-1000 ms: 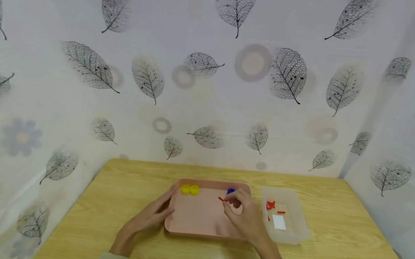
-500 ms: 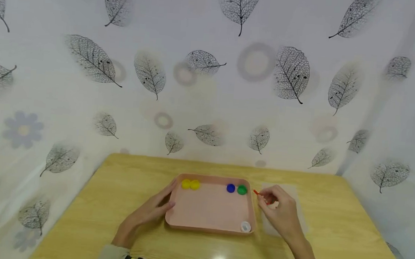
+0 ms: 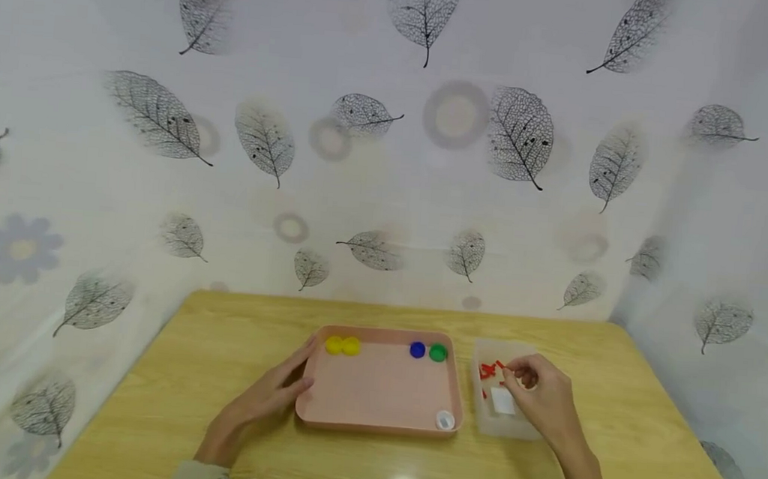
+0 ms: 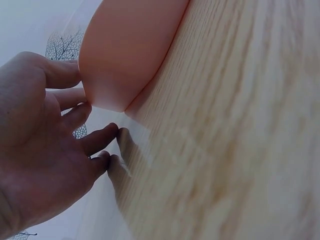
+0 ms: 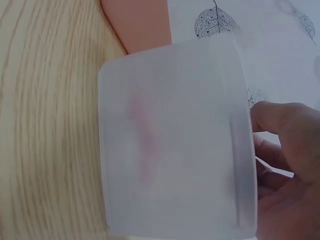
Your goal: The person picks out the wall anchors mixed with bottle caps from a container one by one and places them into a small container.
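Observation:
Small red strips (image 3: 487, 372) lie in a translucent plastic box (image 3: 507, 427), beside a white square (image 3: 502, 401). Over the box's far part, my right hand (image 3: 544, 399) pinches one red strip (image 3: 500, 364) between thumb and fingertips. In the right wrist view the box wall (image 5: 170, 140) hides the strip and the fingertips. My left hand (image 3: 263, 395) touches the left side of a pink tray (image 3: 376, 427) with thumb and fingers loosely extended. The left wrist view has the fingers of that hand (image 4: 40, 135) against the tray's outer wall (image 4: 130, 55), some of them off it.
Along the tray's far side sit two yellow round caps (image 3: 342, 345), a blue cap (image 3: 417, 350) and a green cap (image 3: 438, 352). A white round cap (image 3: 445, 420) lies in its near right corner. The wooden table (image 3: 228, 325) meets a leaf-patterned curtain (image 3: 387, 195) behind.
My right hand has moved right with the red strip, from above the tray to over the plastic box. The left hand has stayed at the tray's left side. The camera view shifts slightly.

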`<state>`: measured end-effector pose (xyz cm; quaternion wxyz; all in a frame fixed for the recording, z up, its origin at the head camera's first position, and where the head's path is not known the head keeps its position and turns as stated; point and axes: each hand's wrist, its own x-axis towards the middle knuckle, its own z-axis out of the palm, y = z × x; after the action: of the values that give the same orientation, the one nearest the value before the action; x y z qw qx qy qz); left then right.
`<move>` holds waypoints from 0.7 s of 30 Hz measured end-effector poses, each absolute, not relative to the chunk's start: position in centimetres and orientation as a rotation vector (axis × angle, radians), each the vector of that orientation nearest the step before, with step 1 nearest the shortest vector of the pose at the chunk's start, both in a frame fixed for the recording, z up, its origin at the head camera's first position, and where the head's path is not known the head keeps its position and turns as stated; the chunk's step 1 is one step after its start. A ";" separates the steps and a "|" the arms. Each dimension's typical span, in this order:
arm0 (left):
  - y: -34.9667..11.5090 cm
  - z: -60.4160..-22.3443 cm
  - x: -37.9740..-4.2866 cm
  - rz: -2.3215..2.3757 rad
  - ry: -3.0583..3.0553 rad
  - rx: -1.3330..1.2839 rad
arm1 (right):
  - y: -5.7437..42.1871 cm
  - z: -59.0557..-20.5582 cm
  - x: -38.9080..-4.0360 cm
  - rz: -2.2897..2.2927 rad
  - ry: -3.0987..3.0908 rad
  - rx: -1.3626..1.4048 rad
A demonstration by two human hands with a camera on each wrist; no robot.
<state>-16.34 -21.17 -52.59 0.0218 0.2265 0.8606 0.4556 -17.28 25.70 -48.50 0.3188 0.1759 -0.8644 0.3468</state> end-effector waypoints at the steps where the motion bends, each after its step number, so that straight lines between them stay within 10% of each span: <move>1: -21.3 -52.5 -16.2 1.414 2.668 0.701 | 25.7 -48.5 -17.3 0.907 -2.282 0.463; 21: -21.7 -52.2 -16.0 1.401 2.680 0.676 | 25.4 -48.4 -17.6 0.909 -2.366 0.423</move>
<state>-16.01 -21.71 -52.17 0.0213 0.2182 0.8646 0.4521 -17.58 25.39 -48.35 0.2819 0.1580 -0.8834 0.3395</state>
